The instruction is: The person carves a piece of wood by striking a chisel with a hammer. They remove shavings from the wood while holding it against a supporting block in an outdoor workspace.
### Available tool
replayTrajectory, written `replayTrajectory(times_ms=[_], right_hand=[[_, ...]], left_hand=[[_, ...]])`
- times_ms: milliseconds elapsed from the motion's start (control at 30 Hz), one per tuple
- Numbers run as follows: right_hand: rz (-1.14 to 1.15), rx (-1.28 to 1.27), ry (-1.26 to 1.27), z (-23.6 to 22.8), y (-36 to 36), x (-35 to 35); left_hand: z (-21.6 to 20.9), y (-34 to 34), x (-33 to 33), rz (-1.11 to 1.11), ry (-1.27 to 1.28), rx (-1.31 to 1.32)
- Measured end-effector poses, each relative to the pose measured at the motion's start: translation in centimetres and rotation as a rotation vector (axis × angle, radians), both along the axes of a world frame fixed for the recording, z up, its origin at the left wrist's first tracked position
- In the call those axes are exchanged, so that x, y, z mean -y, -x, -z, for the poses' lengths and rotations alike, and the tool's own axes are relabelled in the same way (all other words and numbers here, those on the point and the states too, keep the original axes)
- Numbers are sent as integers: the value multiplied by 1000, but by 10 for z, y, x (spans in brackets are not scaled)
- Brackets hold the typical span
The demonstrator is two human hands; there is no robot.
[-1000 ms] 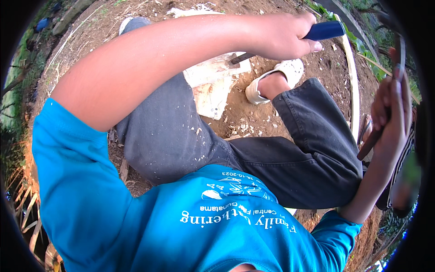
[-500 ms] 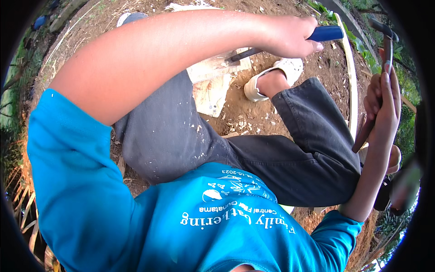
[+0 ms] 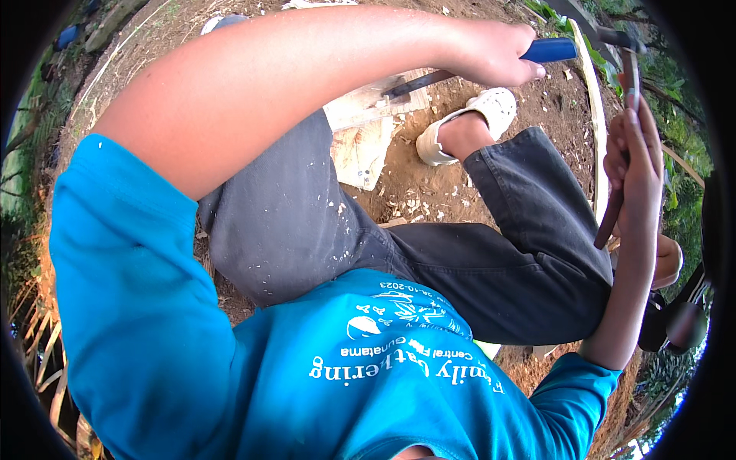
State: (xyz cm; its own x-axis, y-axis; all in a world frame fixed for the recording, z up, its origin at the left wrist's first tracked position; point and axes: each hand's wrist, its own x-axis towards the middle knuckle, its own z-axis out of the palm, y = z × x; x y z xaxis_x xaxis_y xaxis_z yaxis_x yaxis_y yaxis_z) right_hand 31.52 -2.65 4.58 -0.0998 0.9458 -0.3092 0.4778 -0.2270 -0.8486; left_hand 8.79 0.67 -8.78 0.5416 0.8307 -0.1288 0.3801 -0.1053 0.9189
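My left hand is closed around a chisel by its blue handle. The chisel's dark blade slants down to the left, its tip at a pale wooden board on the ground. Part of that board lies behind my left forearm and knee. At the right, my right hand grips the wooden handle of a hammer. The dark hammer head is up beyond the butt of the chisel, with a gap between them.
Wood chips lie scattered over the brown soil. My foot in a white clog stands beside the board. A long pale strip of wood runs along the right, with green plants and a grey edge behind it. My bent legs are in front of me.
My right hand and the hammer have moved left, bringing the head nearer the chisel's butt. The left hand still holds the chisel in nearly the same place.
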Motion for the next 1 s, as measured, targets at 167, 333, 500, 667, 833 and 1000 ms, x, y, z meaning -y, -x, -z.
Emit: replayTrajectory(times_ms=[167, 333, 500, 667, 833, 1000], right_hand=[[-56, 145, 108, 0, -3, 0], [-1, 44, 6, -16, -1, -1], [-87, 51, -38, -29, 1, -1], [-129, -1, -153, -35, 9, 3], [-135, -15, -106, -38, 4, 5], [-127, 24, -115, -35, 6, 8]], left_hand=[[4, 0, -1, -20, -27, -10], [-8, 4, 8, -66, -138, 67], [-6, 3, 6, -169, -169, 92], [-2, 5, 6, -178, -205, 79], [-9, 9, 17, -133, -282, 151], [-33, 32, 18, 67, -156, 307]])
